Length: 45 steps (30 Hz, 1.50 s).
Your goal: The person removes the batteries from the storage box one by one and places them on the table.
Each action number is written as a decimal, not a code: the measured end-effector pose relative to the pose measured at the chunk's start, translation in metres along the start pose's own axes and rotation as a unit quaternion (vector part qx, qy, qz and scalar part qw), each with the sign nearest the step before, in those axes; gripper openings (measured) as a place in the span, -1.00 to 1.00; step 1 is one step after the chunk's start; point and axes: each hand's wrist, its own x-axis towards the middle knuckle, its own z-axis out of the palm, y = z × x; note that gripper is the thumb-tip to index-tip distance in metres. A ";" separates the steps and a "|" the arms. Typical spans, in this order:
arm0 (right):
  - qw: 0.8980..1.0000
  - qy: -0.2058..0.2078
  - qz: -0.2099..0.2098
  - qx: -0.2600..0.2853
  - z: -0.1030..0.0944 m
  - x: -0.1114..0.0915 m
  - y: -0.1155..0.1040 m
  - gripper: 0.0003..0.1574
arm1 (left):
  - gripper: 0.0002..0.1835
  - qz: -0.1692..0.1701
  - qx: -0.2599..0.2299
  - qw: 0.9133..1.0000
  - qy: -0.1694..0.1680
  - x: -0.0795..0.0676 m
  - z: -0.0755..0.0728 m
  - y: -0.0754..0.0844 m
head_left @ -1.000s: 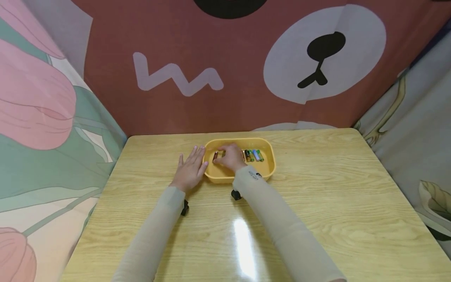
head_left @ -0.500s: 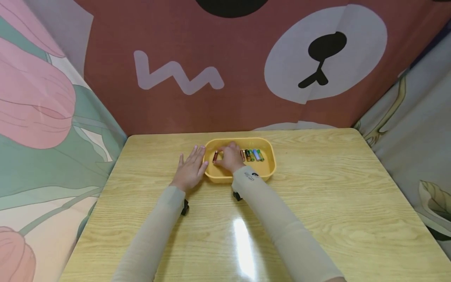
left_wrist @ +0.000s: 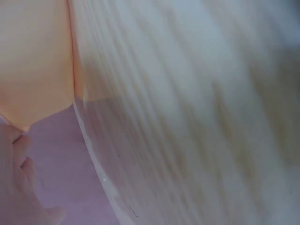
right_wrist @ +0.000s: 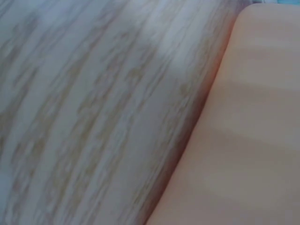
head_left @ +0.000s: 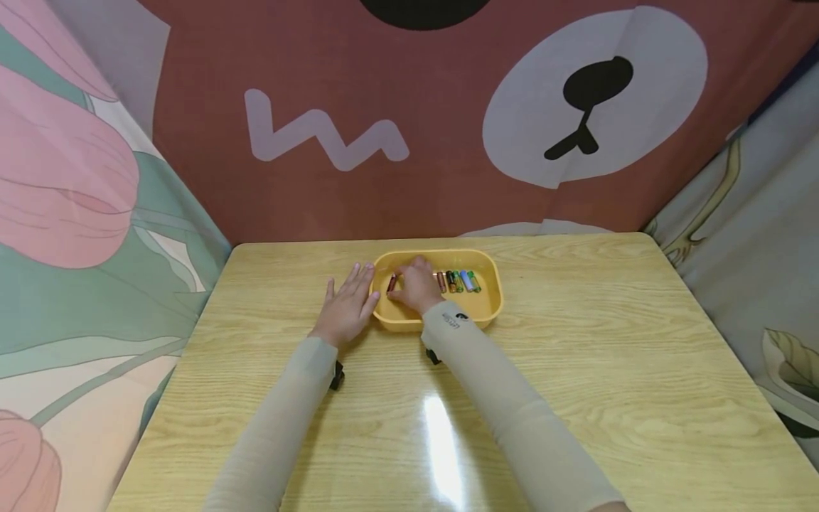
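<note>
tray (head_left: 448,310): one, yellow, round-cornered, standing near the far edge of the wooden table (head_left: 614,355). dark red battery (head_left: 391,284): lying at a slight slant near the tray's left end. row of batteries: lying side by side right of centre in the tray, comprising a reddish-brown battery (head_left: 441,282), a black-and-orange battery (head_left: 451,281), a pale blue battery (head_left: 466,281) and green ones. left hand (head_left: 345,311): holding nothing, resting fingers extended against the tray's left side. right hand (head_left: 419,286): bending over the tray's interior between the dark red battery and the row; its fingertips are being hidden, so whether it is grasping anything cannot be told. sleeves: two, pale, covering both forearms. backdrop (head_left: 320,206): reddish-brown, hanging behind the table, showing a pale zigzag and an animal's muzzle.
</note>
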 end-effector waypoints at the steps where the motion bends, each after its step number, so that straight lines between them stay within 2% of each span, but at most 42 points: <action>1: 1.000 -0.002 -0.002 -0.003 0.000 0.000 0.000 -0.37 | -0.33 -0.001 0.000 1.000 0.000 0.000 0.000 0.000; 7: 1.000 -0.015 -0.006 -0.009 -0.004 0.000 -0.001 -0.47 | -0.30 -0.006 -0.002 1.000 -0.005 0.000 -0.001 0.001; 11: 1.000 -0.016 -0.004 0.008 -0.008 -0.001 -0.001 -0.41 | -0.32 -0.007 -0.004 1.000 -0.004 0.001 0.000 0.000; 16: 0.999 0.004 -0.010 0.048 -0.009 0.000 0.000 -0.39 | -0.35 -0.007 -0.006 1.000 0.002 0.001 0.001 0.001; 25: 0.990 0.004 0.012 0.138 -0.014 -0.001 -0.001 -0.46 | -0.36 -0.008 -0.011 1.000 0.006 0.001 0.002 0.001; 31: 0.988 0.016 0.017 0.151 -0.017 -0.003 -0.001 -0.42 | -0.36 -0.008 -0.013 1.000 0.005 0.000 0.002 0.000; 38: 0.984 0.011 0.026 0.176 -0.023 -0.010 -0.003 -0.43 | -0.35 -0.008 -0.011 1.000 0.004 0.001 0.001 0.001; 45: 0.981 0.015 0.004 0.193 -0.028 -0.017 -0.004 -0.47 | -0.35 -0.010 -0.011 1.000 0.003 0.000 0.001 0.001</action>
